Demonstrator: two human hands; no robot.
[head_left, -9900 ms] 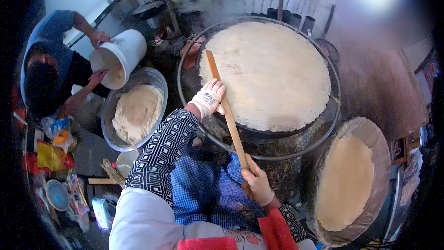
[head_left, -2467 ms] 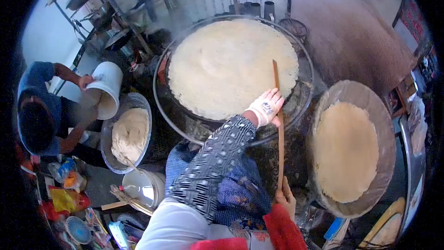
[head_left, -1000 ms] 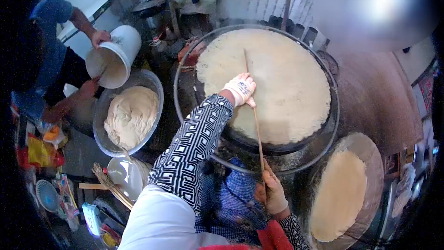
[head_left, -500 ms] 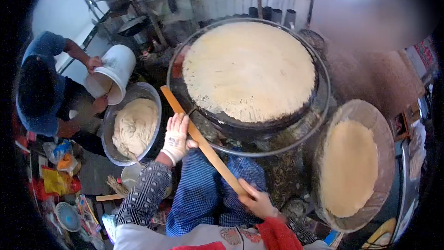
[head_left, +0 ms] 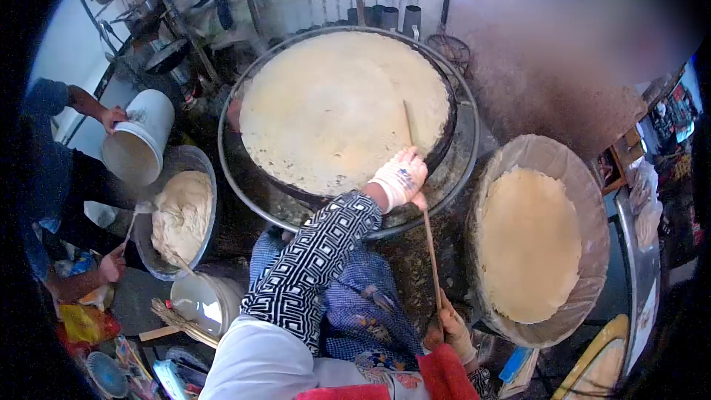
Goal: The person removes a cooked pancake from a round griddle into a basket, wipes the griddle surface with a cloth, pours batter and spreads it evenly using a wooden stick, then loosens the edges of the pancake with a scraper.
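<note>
My left hand, in a pale glove, grips a long wooden strip part way along it. The strip stands on its thin edge, and its far end lies over the batter sheet on the round griddle. Near my lap, my right hand is wrapped round the near end of the strip; some of its fingers are hidden. A metal ring runs around the griddle. To the right, a lined oval basket holds a pale flat sheet.
At the left a co-worker's hand holds a ladle by a basin of dough, and the other hand tilts a white bucket. A pail and a straw brush stand near my left side. Dark cylinders line the back.
Both my hands have swung the strip from the griddle's near left side to its right side. The co-worker's lower hand has left the bucket and now holds a ladle by the dough.
</note>
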